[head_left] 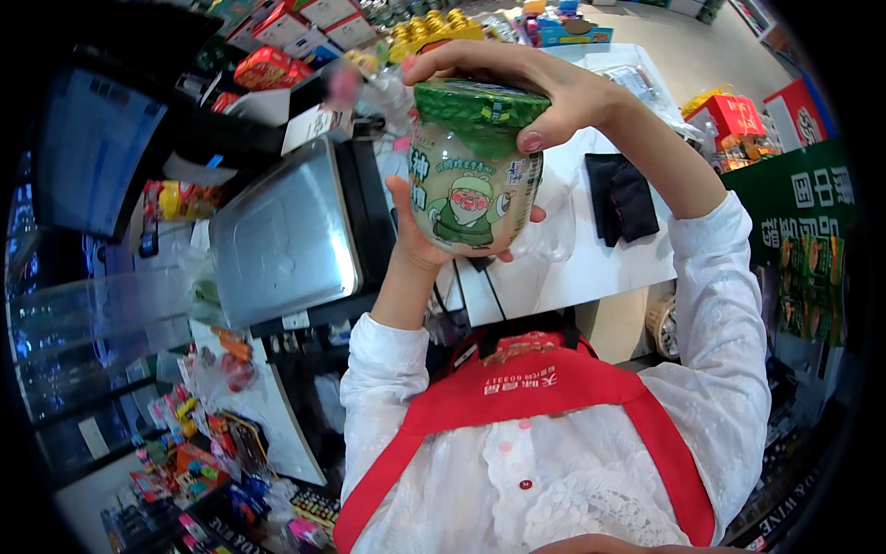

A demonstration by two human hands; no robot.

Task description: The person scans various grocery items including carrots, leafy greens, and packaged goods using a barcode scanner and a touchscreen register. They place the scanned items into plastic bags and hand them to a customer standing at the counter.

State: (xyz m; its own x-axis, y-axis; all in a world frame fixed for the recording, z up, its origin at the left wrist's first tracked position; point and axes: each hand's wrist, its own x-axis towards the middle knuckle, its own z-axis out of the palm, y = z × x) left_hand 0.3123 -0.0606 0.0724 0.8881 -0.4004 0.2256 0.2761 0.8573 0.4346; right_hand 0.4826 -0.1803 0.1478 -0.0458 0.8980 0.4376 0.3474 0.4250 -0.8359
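We've got the jar (475,180) lifted above the metal scale (281,231): left hand (415,235) cupped round its base, right hand (544,88) clamped on the green lid (475,111). Looks like mid-unscrewing; next probably needs firm twisting.

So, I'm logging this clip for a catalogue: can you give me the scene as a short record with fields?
Setting: shop counter, white top
Held thing: jar, pale contents, cartoon label
Lid: green cap, on the jar
Left hand: under and behind the jar, holding it up
Right hand: gripping the cap from above
Nearby: metal scale tray left of the jar; black cloth on the counter
Clothing: white sleeves, red apron
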